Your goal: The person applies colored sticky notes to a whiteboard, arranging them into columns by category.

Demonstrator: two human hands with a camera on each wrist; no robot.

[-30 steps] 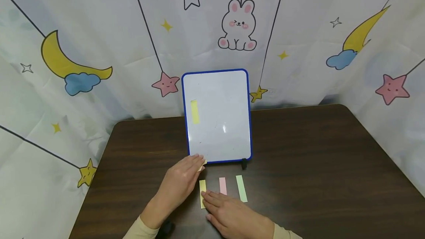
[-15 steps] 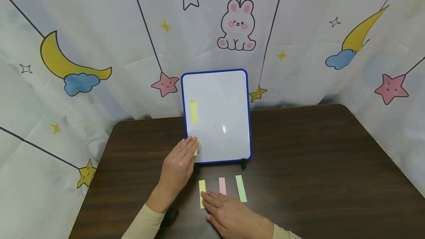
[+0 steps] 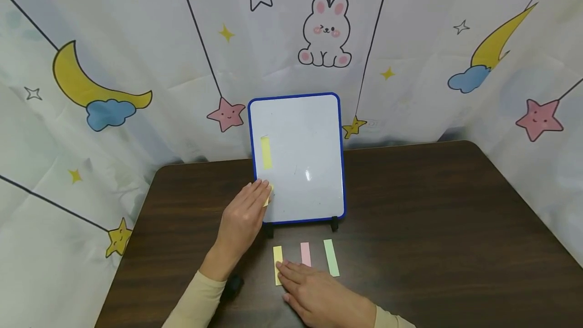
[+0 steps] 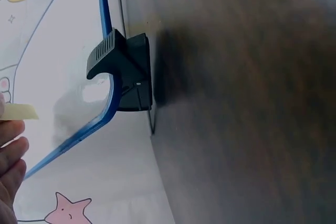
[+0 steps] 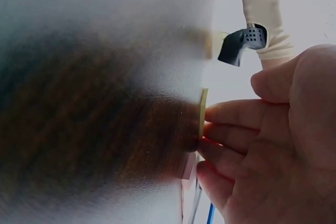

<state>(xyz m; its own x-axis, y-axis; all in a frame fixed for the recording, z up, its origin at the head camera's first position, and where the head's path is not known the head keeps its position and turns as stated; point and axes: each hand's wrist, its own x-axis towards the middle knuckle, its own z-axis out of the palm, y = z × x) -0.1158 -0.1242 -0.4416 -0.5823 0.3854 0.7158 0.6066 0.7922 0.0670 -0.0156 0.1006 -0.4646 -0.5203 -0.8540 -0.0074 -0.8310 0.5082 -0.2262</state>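
Observation:
A blue-framed whiteboard [image 3: 305, 166] leans upright at the back of the table. My left hand [image 3: 239, 224] is at its lower left, pinching a pale yellow paper strip [image 4: 20, 112] close against the white surface; most of that strip is covered by the fingers in the head view. Above it, another yellow strip [image 3: 266, 152] sticks to the board. My right hand [image 3: 323, 292] rests on the table with fingers extended, fingertips on the edge of a third yellow strip [image 3: 277, 254]. A pink strip [image 3: 305, 253], partly behind those fingers, and a green strip [image 3: 331, 258] lie alongside.
Black stand clips [image 4: 131, 72] support the board's bottom edge. The dark wooden table [image 3: 432, 227] extends to both sides. Behind it hangs a white curtain [image 3: 282, 54] printed with moons, stars and a rabbit.
My left hand has risen from the board's bottom edge to its lower left, carrying the yellow strip upward. The right hand has stayed in place on the table.

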